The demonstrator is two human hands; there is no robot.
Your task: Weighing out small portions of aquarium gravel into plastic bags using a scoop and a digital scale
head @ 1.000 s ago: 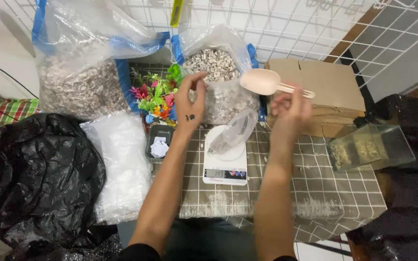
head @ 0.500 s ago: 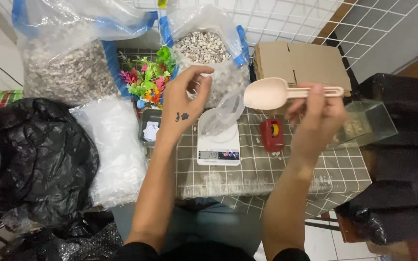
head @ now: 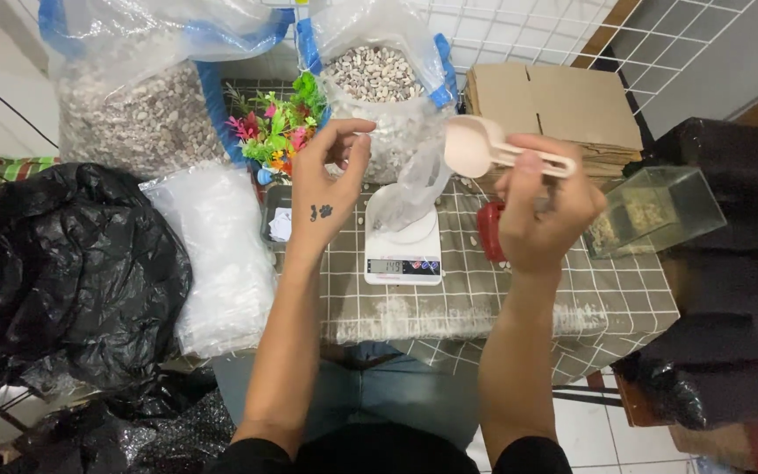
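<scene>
My left hand (head: 331, 175) pinches the upper edge of a small clear plastic bag (head: 407, 189) and holds it open above a white digital scale (head: 404, 250). My right hand (head: 541, 206) grips the handle of a pale pink plastic scoop (head: 475, 145); the scoop's bowl sits at the mouth of the small bag. Just behind stands an open clear sack of small pebbles (head: 379, 79) with blue edges. The scale rests on a checked tablecloth (head: 519, 298).
A second, larger sack of pebbles (head: 138, 114) stands at back left beside colourful plastic plants (head: 274, 127). A stack of clear bags (head: 221, 254) and a black plastic bag (head: 54, 272) lie left. A cardboard box (head: 563, 110), a clear plastic box (head: 651, 211) and a red object (head: 489, 230) are right.
The scoop has come down and left from above the cardboard box to the mouth of the small bag. My left hand keeps the bag open over the scale.
</scene>
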